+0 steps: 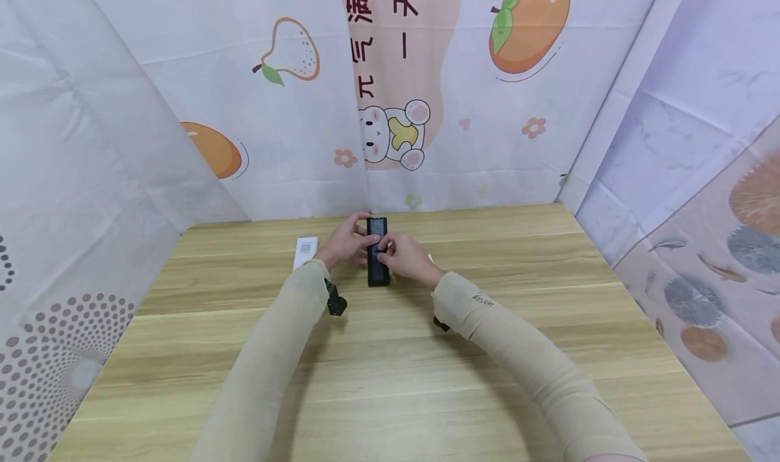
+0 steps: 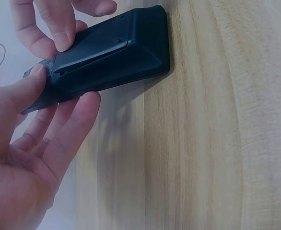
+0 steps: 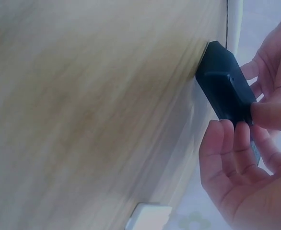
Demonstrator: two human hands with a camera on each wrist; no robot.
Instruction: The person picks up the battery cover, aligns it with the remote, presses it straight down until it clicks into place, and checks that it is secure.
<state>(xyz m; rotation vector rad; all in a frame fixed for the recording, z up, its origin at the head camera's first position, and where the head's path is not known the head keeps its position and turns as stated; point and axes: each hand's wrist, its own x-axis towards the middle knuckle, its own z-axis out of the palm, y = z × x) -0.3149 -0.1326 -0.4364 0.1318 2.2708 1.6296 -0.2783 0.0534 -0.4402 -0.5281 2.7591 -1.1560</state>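
A black remote control (image 1: 378,272), long and narrow, lies back side up in the person's hands near the table's far edge. The left hand (image 1: 349,240) grips it from the left, thumb on its back and fingers along its side. From the right, the right hand (image 1: 407,255) pinches the near-middle of its back with thumb and fingers, at the end of the battery cover (image 2: 97,40). A dark gap shows along the cover's edge in the left wrist view. Whatever lies under the cover is hidden.
A white box with a printed label (image 1: 306,248) lies left of the left hand. A white object (image 3: 150,216) lies on the table beside the right hand, mostly hidden in the head view. A printed curtain (image 1: 463,177) hangs behind the wooden table (image 1: 390,381).
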